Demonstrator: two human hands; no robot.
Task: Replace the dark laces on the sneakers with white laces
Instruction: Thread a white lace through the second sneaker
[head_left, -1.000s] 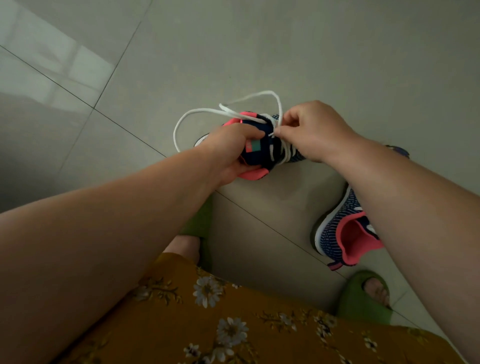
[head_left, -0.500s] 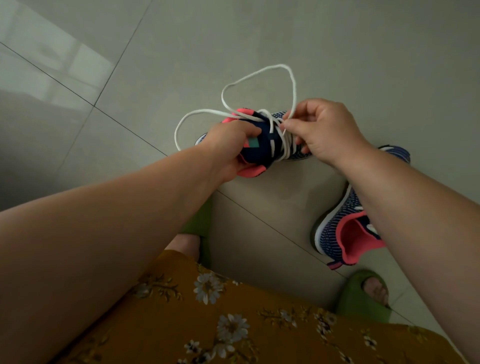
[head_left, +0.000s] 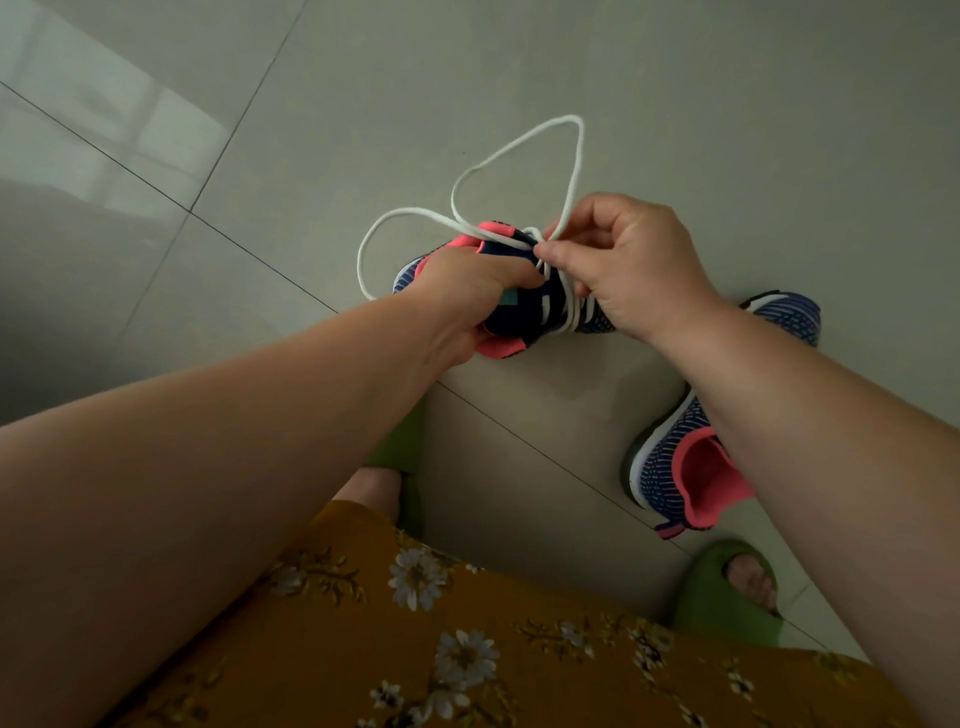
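A navy sneaker with pink lining is held above the tiled floor. My left hand grips its heel and tongue end. A white lace is threaded through its eyelets and rises in two loose loops beyond the shoe. My right hand pinches the lace between thumb and forefinger just above the top eyelets. The second sneaker, striped blue with a pink collar, lies on the floor under my right forearm, which hides its middle.
Grey floor tiles with dark grout lines spread all around. My feet in green slippers stand close below, one half hidden under my left arm. A mustard floral dress fills the bottom edge.
My right hand has drawn the lace up and outward, so the far loop has grown taller. The left hand keeps holding the shoe in place.
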